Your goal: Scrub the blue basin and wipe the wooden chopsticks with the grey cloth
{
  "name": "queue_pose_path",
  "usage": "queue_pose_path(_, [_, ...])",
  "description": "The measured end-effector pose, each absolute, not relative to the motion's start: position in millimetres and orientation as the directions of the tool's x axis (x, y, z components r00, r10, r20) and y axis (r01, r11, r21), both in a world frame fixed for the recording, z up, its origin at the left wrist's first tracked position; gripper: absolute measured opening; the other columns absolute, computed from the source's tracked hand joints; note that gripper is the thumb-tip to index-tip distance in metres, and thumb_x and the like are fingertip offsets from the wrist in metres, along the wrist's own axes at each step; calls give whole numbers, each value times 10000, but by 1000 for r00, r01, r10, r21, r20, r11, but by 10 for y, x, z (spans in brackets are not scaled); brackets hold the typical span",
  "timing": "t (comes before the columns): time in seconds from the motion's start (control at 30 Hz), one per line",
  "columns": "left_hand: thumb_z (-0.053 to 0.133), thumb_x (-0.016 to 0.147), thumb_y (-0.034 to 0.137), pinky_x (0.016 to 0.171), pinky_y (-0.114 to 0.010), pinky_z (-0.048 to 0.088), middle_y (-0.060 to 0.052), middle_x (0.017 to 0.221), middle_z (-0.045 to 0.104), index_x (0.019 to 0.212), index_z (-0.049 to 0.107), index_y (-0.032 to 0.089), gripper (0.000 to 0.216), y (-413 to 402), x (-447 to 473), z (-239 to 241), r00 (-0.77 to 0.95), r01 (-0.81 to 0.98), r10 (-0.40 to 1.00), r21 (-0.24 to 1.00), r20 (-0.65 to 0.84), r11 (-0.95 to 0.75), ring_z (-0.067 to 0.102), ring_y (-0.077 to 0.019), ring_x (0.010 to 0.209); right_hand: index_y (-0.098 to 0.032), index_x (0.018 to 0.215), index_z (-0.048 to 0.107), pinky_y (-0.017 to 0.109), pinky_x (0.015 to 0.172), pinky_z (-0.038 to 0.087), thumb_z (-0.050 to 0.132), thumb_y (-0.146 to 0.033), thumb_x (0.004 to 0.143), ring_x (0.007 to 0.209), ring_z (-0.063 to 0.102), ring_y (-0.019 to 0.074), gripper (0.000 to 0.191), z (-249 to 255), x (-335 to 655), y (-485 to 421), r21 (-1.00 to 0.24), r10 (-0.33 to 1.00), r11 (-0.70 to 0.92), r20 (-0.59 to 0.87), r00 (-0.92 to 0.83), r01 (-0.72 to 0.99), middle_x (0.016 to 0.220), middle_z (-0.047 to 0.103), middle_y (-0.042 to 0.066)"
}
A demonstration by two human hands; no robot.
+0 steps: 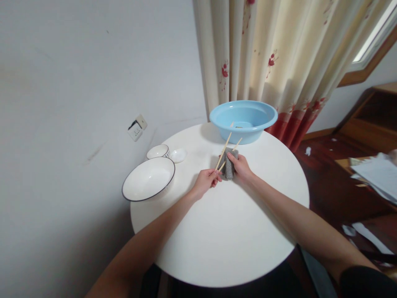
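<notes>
My left hand (pixel 207 181) pinches the near ends of two light wooden chopsticks (pixel 224 150) over the middle of the table. The chopsticks spread apart toward the far side. In my right hand (pixel 241 166) is a folded grey cloth (pixel 230 169), with the thumb pressed on top. One chopstick passes behind or through the cloth and its tip shows beyond; the other crosses beside it. How the fingers under the cloth sit is hidden. Just past the hands stands a light blue basin (pixel 245 135) with something small inside that I cannot make out.
On the left of the round white table (pixel 217 244) are a large dark-rimmed white bowl (pixel 149 180), a smaller bowl (pixel 157 152) and a small white dish (pixel 178 155). A wall with a socket (pixel 135 131) borders the left. Curtains (pixel 263 54) hang behind the basin. Papers (pixel 376 171) lie at right.
</notes>
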State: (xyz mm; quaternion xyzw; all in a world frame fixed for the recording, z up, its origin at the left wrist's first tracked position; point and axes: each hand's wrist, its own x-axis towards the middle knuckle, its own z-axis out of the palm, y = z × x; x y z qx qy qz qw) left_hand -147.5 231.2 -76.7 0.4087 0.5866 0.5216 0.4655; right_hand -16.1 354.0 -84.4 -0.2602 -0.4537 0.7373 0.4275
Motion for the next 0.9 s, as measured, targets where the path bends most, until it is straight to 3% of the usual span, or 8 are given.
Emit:
queue_pose_path(0.43, [742,821,567,454,-224,338,-72,739,725,876,697,113,459,2316,-1476,-783,-210,7,967,989,-141,146,484,-75,487,-183,881,752,374,708,595,877,-680,629,763,722,255,572,-875,-184,3559,-906,879,-197,6,-478,-375,826,782,93])
queue_pose_path(0.67, [760,799,612,460,-224,342,-82,758,732,871,708,111,508,2309,-1462,-772,-227,7,966,992,-125,130,483,-73,492,-191,840,687,332,643,561,837,-735,654,669,660,192,593,-941,-213,3550,-910,896,-177,8,-444,-374,757,738,41])
queue_pose_path(0.9, [759,785,620,457,-225,330,-65,713,708,851,709,111,516,2297,-1449,-741,-232,12,966,993,-114,120,473,-72,482,-203,884,678,346,621,553,853,-698,663,624,653,195,570,-906,-214,3443,-915,840,-208,14,-542,-346,713,719,23])
